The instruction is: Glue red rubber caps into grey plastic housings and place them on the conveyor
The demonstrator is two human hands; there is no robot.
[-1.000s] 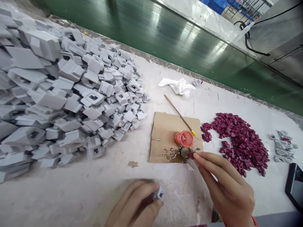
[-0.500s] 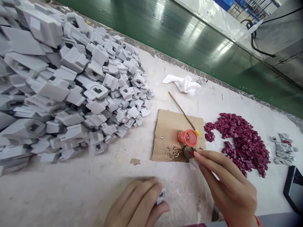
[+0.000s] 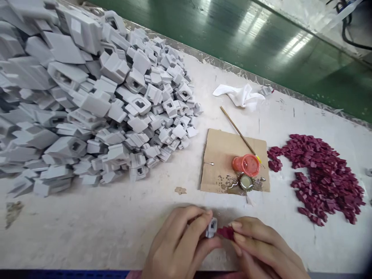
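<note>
Near the front of the table my left hand (image 3: 186, 240) is closed around a small grey plastic part (image 3: 211, 228), its square opening facing right. Between thumb and fingertips of my right hand (image 3: 258, 246) is a small maroon plastic piece (image 3: 226, 232), its tip close to that opening; whether they touch I cannot tell. Beyond the hands, a piece of cardboard (image 3: 221, 143) carries a tilted red cup (image 3: 238, 164) and a bottle cap (image 3: 246, 182) with liquid in it. Wet drops surround the cap. A thin brush (image 3: 240, 133) lies across the cardboard's far edge.
A big heap of grey parts (image 3: 116, 104) covers the left side of the table. Maroon pieces (image 3: 328, 174) are piled at the right. A white cloth (image 3: 241, 95) lies at the back, beside a grey part (image 3: 266, 90). Behind the table runs a green belt (image 3: 221, 35).
My right hand has moved from the bottle cap back to my left hand, bringing the maroon piece up to the grey part. The view has shifted, so the table appears further right.
</note>
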